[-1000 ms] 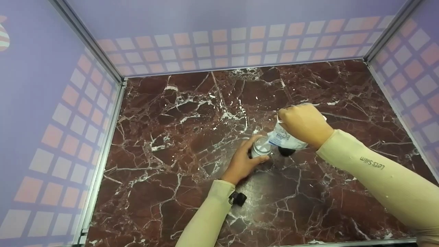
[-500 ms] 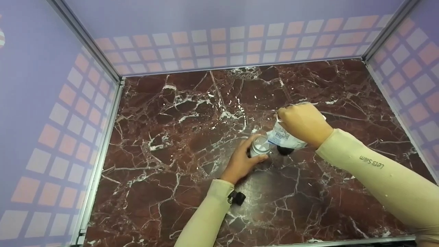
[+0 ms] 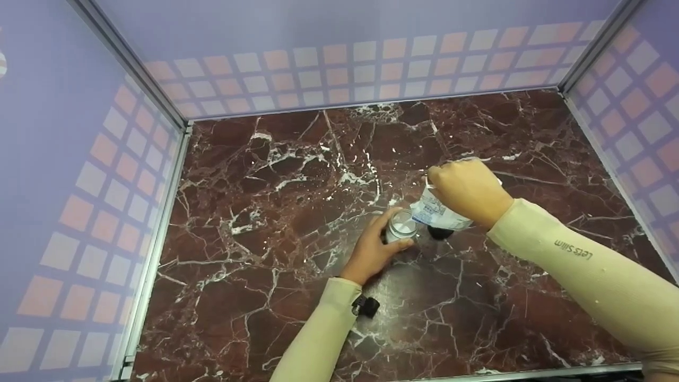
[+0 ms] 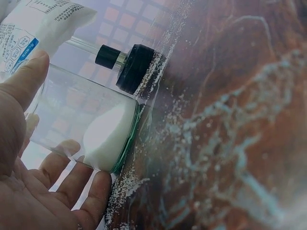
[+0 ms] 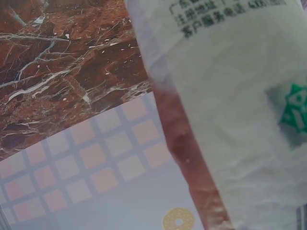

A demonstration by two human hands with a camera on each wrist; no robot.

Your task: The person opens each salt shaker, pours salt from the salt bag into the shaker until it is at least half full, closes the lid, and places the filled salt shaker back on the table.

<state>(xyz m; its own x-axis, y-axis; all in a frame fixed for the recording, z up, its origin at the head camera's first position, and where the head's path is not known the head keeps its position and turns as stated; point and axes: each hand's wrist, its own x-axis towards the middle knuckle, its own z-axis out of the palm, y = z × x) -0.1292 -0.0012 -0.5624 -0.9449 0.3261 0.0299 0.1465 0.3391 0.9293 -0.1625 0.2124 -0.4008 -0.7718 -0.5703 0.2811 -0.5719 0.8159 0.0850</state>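
Note:
My left hand (image 3: pixel 371 252) holds a clear glass jar (image 3: pixel 403 232) upright on the table, thumb on one side and fingers on the other. In the left wrist view a slanted heap of white granules (image 4: pixel 108 136) lies in the jar's bottom. My right hand (image 3: pixel 469 188) grips a white printed plastic bag (image 3: pixel 437 210), tilted with its corner at the jar's mouth. The bag (image 5: pixel 230 96) fills much of the right wrist view; that hand's fingertips are hidden. Beside the jar stands a black lid (image 4: pixel 136 69) with a clear rod attached, partly hidden by the bag in the head view.
Loose white granules (image 4: pixel 127 187) lie on the table around the jar's base. White bits are also scattered on the dark red marbled tabletop (image 3: pixel 223 297) farther back. Purple panels (image 3: pixel 297 32) with pink and white squares enclose the back and both sides.
Both hands, the jar and the bag stay nearly in place. The head view has shifted slightly.

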